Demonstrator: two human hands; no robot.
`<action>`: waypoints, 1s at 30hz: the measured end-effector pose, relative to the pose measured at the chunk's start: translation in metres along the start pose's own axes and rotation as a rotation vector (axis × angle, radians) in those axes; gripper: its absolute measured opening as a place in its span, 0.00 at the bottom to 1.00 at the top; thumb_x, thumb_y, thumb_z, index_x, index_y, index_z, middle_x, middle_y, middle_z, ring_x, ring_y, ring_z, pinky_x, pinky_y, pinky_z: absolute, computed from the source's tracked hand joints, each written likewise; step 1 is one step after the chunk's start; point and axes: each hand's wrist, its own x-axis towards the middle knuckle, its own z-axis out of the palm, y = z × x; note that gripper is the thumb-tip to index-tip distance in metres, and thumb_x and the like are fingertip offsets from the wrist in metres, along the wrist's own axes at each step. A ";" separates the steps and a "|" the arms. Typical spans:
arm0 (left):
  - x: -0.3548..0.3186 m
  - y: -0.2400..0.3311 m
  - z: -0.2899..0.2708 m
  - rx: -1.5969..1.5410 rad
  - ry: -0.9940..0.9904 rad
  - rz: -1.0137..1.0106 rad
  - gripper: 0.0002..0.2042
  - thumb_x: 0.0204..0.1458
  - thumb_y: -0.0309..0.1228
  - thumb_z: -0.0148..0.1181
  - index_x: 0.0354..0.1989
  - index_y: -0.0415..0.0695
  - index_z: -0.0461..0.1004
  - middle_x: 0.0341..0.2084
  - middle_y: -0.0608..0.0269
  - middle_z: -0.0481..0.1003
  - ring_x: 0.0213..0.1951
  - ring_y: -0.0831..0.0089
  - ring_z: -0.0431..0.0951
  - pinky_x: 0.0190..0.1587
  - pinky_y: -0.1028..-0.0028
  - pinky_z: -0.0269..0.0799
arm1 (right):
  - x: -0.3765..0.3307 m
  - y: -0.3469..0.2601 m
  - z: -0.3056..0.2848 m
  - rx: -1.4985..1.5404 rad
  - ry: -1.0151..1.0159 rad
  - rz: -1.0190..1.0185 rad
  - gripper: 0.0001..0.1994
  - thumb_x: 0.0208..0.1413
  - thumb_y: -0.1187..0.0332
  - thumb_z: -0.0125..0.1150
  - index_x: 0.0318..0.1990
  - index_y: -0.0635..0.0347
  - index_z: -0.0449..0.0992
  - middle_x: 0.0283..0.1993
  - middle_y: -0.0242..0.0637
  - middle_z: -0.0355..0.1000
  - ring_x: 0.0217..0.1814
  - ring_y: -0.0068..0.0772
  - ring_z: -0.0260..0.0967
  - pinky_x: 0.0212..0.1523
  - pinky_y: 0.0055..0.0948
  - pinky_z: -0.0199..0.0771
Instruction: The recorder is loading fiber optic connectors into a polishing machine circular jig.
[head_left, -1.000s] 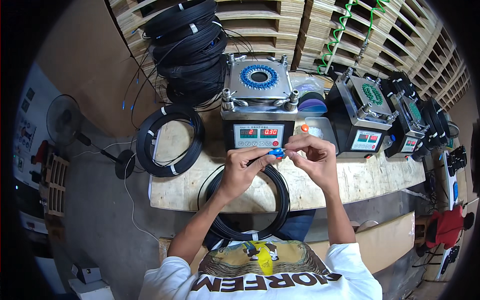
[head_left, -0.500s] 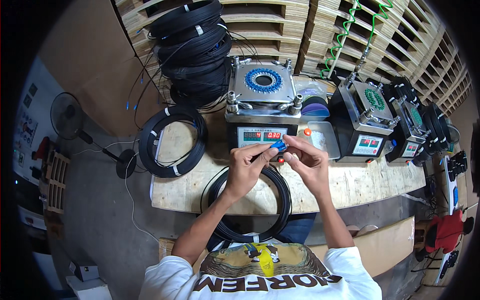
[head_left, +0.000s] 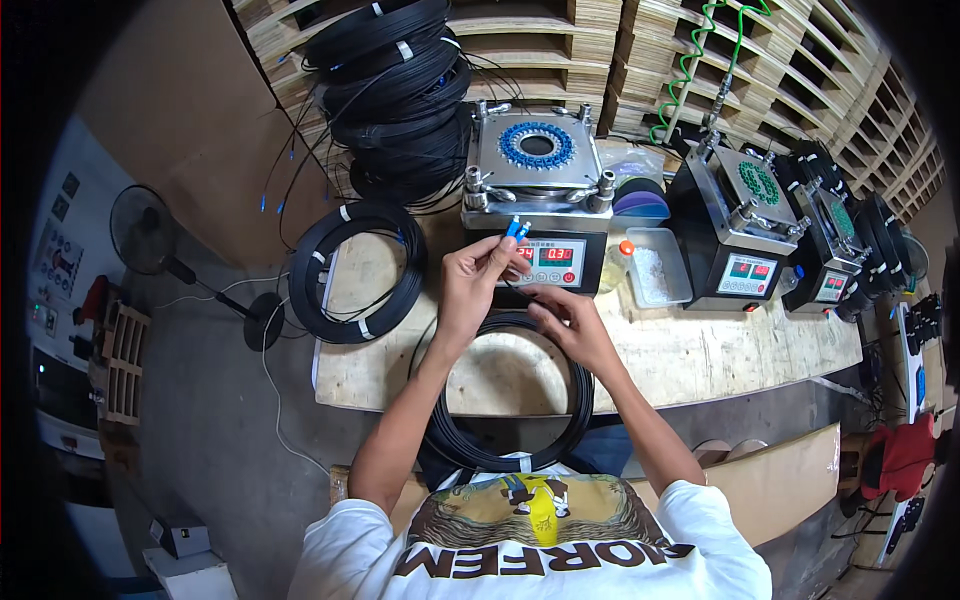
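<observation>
My left hand [head_left: 473, 290] is closed, pinching two small blue fiber-optic connectors [head_left: 518, 229] that point upward in front of the machine's panel. Just to the right and lower, my right hand [head_left: 572, 322] has its fingertips closed on the thin black cable [head_left: 514, 288] below the connectors. A coil of black cable [head_left: 583, 400] bound with white tape rests at the table's near edge and over my lap. Behind the hands stands a polishing machine [head_left: 535, 215], its round fixture [head_left: 536, 126] ringed with blue connectors.
On the left lie another cable coil [head_left: 307, 290] and a tall stack of coils [head_left: 400, 110]. A clear tray [head_left: 658, 268] and an orange-capped bottle [head_left: 620, 256] stand right of the machine. Farther right are two more machines [head_left: 745, 225] with green connectors. A fan [head_left: 145, 232] stands at left.
My left hand has turned upright, raising the blue connectors. The right hand has moved down and left, away from the connector tips to the cable. The view has shifted slightly.
</observation>
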 end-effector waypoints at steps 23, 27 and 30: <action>-0.022 -0.036 -0.107 0.747 -0.265 0.049 0.09 0.58 0.24 0.59 0.44 0.35 0.71 0.32 0.49 0.79 0.35 0.63 0.82 0.38 0.70 0.75 | -0.007 0.067 0.016 -0.636 0.209 -0.104 0.14 0.52 0.82 0.53 0.47 0.61 0.74 0.36 0.47 0.68 0.38 0.52 0.73 0.38 0.44 0.73; -0.018 -0.006 -0.080 0.903 -0.490 0.245 0.09 0.57 0.25 0.60 0.42 0.35 0.70 0.32 0.47 0.80 0.35 0.54 0.83 0.36 0.66 0.76 | 0.005 0.048 0.014 -0.407 0.073 -0.018 0.18 0.50 0.81 0.56 0.51 0.62 0.73 0.38 0.43 0.69 0.38 0.44 0.73 0.40 0.38 0.73; -0.022 -0.015 -0.067 0.770 -0.502 0.128 0.12 0.56 0.25 0.61 0.47 0.36 0.70 0.32 0.45 0.81 0.37 0.53 0.83 0.37 0.64 0.76 | 0.013 0.038 0.011 -0.159 -0.037 -0.130 0.20 0.48 0.79 0.61 0.51 0.62 0.75 0.40 0.45 0.71 0.37 0.43 0.73 0.42 0.36 0.73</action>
